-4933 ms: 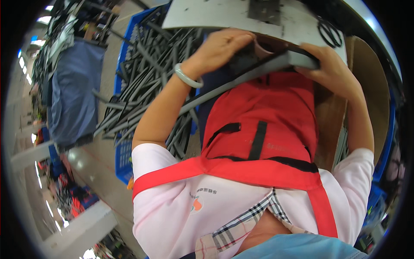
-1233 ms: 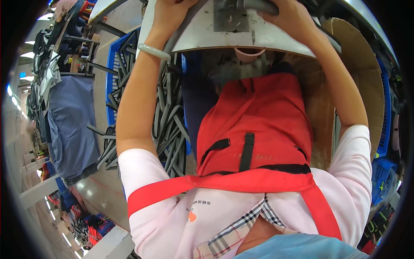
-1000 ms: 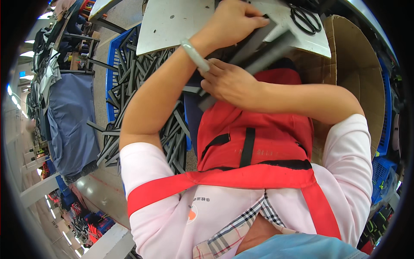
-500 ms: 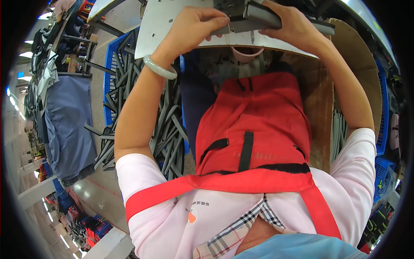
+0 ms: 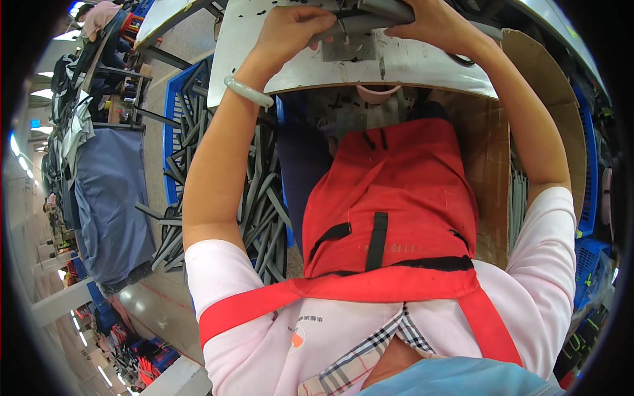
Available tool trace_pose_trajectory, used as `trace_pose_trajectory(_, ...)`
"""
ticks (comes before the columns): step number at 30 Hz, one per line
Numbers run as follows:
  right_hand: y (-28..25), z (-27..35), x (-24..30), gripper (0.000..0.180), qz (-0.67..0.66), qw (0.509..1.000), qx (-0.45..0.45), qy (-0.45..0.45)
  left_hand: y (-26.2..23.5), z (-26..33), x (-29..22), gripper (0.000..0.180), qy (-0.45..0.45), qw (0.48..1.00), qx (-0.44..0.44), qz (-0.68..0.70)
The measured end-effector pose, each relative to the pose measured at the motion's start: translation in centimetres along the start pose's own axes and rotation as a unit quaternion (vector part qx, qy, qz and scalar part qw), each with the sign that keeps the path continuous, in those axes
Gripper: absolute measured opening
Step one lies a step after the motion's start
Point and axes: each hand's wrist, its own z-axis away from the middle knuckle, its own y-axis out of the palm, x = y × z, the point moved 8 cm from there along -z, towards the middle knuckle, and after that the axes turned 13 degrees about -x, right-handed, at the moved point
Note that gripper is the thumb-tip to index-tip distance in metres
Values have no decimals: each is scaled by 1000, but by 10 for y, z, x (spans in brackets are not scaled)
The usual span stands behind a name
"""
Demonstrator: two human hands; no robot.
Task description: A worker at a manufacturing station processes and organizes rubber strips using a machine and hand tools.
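Note:
My left hand [image 5: 296, 30] pinches the left end of a grey tube-like strip [image 5: 360, 25] between thumb and fingers. Around its right part my right hand [image 5: 439, 28] is closed, thumb underneath. The strip lies roughly level above the far part of the white table [image 5: 422, 69]; its upper side runs close to the picture's top edge. Beyond my right hand a grey length [image 5: 487, 30] shows, and I cannot tell whether it belongs to the same strip. A dark curved loop [image 5: 461, 61] lies on the table below my right wrist.
At left, a blue basket [image 5: 173, 99] is heaped with grey and black strips [image 5: 264, 218]. An open cardboard box [image 5: 485, 185] with more grey strips [image 5: 518, 191] stands at right. Under the table edge hangs or stands a pink bowl [image 5: 378, 96]. Dark scraps dot the tabletop.
Both hands and the strip appear slightly higher in the picture, and more of the tabletop shows below them. The held strip has turned, with its grey rounded side now showing between my hands.

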Motion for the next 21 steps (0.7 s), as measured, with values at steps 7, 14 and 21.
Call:
trace_pose_trajectory(7, -6, -2, 7, 81, -43, 998, 24, 44, 0, -1, -1, 26, -5, 1000, -3, -14)
trace_pose_trajectory(14, -2, -12, -4, 82, -13, 1000, -15, 9, 6, -17, 9, 20, -89, 996, 0, 23)
trace_pose_trajectory(21, -24, -11, 1, 63, 28, 998, -56, 28, -16, -26, 33, 24, 10, 992, -49, 115)
